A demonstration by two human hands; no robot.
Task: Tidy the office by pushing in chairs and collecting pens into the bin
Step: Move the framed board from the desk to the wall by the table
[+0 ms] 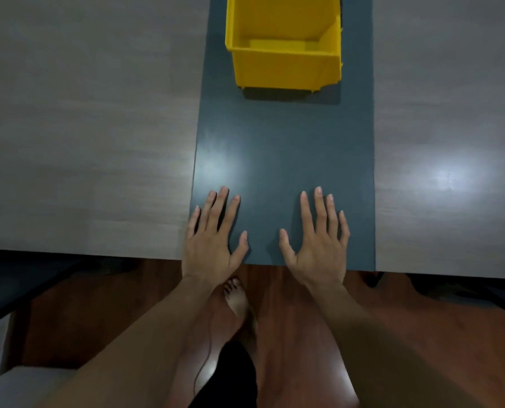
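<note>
A yellow plastic bin (pixel 286 67) stands on the dark blue-grey middle strip (pixel 283 148) of the table, at the far end of the view. What shows of its inside holds nothing. My left hand (pixel 211 245) lies flat with fingers spread at the strip's near left corner. My right hand (pixel 319 242) lies flat beside it, palm down, fingers spread, holding nothing. Both hands rest near the table's front edge, well short of the bin. No pens or chairs are in view.
Light grey wood-grain tabletop (pixel 83 142) flanks the strip on both sides. Below the front edge is a reddish wooden floor (pixel 289 304) with my bare foot (pixel 238 298). A pale surface (pixel 15 384) sits at the lower left.
</note>
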